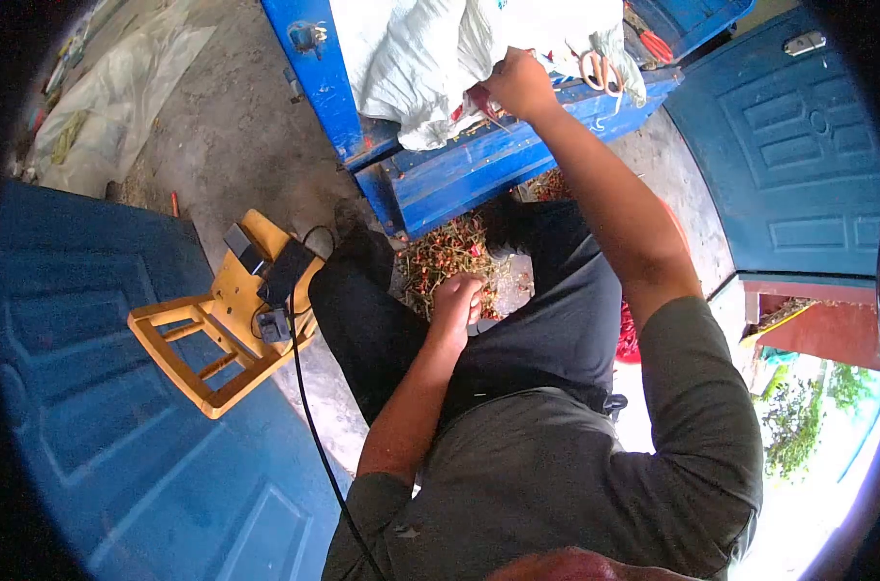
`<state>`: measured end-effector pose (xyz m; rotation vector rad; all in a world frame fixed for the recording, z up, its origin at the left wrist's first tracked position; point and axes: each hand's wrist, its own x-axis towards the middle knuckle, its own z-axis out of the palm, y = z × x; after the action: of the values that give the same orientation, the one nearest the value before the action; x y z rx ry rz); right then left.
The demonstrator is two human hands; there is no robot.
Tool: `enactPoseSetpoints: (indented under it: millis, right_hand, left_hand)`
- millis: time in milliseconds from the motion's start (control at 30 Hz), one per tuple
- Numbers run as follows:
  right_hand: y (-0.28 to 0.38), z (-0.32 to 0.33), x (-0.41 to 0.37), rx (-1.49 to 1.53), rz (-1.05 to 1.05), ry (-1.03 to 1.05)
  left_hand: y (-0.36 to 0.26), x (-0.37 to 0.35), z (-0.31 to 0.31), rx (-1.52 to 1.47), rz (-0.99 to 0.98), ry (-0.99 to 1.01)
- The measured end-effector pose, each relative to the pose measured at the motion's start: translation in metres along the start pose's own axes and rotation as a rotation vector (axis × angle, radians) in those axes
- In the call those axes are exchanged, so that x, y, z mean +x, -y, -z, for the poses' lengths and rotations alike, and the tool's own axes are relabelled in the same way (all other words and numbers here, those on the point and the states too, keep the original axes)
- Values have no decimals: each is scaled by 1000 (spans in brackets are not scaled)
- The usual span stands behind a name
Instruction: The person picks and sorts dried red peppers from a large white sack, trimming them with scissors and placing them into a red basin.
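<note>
My right hand reaches out over the front edge of a blue cart-like bed. Its fingers are closed around dark red pieces that look like dried chili peppers, beside a white woven sack. Close to that hand, on its right, lie scissors with pale pink handles. Held low between my knees, my left hand has curled fingers; whatever they may hold is hidden. Under it, stems and red bits litter the floor.
Red-handled scissors rest farther right on the blue bed. A wooden chair lies at left with dark devices and a black cable running to me. Blue doors stand on both sides. Plastic sheeting covers the far left floor.
</note>
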<state>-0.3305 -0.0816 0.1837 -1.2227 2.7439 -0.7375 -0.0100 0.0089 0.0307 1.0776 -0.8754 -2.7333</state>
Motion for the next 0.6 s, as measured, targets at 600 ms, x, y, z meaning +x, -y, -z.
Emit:
enactPoseSetpoints:
  millis: [600]
  right_hand:
    - [-62, 35, -132, 914, 80, -288]
  left_hand:
    - [3, 1, -8, 56, 35, -46]
